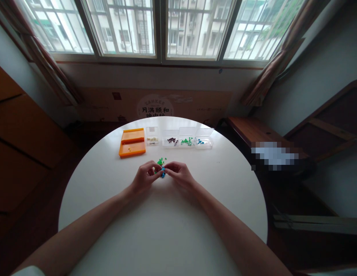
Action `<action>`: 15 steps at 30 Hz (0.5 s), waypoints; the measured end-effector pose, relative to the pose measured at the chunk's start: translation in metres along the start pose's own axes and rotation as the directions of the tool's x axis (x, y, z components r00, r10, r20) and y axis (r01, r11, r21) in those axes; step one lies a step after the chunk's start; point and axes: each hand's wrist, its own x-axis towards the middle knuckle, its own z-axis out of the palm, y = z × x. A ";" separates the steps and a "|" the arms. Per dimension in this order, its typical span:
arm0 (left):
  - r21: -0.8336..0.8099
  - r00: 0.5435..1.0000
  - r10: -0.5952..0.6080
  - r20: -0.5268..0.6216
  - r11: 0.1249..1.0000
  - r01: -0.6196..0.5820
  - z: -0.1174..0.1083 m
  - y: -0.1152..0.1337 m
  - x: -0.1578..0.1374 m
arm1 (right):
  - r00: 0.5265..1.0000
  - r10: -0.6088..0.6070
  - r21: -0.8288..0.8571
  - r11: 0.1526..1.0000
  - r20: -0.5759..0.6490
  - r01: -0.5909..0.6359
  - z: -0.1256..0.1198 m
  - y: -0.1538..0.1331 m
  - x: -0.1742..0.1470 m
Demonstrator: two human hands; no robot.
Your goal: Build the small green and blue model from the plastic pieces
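Observation:
Over the middle of the table, my left hand (145, 174) and my right hand (180, 174) meet fingertip to fingertip. Both are closed in a pinch on a small cluster of blue toy bricks (163, 171) between them. Part of the cluster is covered by my fingers, so its shape is hard to make out. Just beyond the fingertips are small green pieces (160, 161). Whether these touch the blue cluster I cannot tell. A few bits of other colours show beside my left fingers.
An orange case (132, 142) lies open at the back left of the round white table (167, 230). To its right stand clear plastic boxes with pale pieces (152, 140), dark brown pieces (172, 140), green pieces (187, 141) and blue pieces (200, 141). A wooden bench (265, 132) stands beyond the right edge.

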 end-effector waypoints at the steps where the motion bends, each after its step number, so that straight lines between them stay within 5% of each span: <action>1: -0.003 1.000 -0.006 0.001 1.000 0.006 0.000 0.000 0.000 | 1.000 0.000 -0.002 1.000 0.002 0.000 0.000 0.000 0.000; 15: -0.016 0.997 -0.073 0.036 0.997 0.074 0.000 0.001 0.000 | 1.000 -0.015 -0.056 0.998 0.012 0.016 -0.001 0.004 0.000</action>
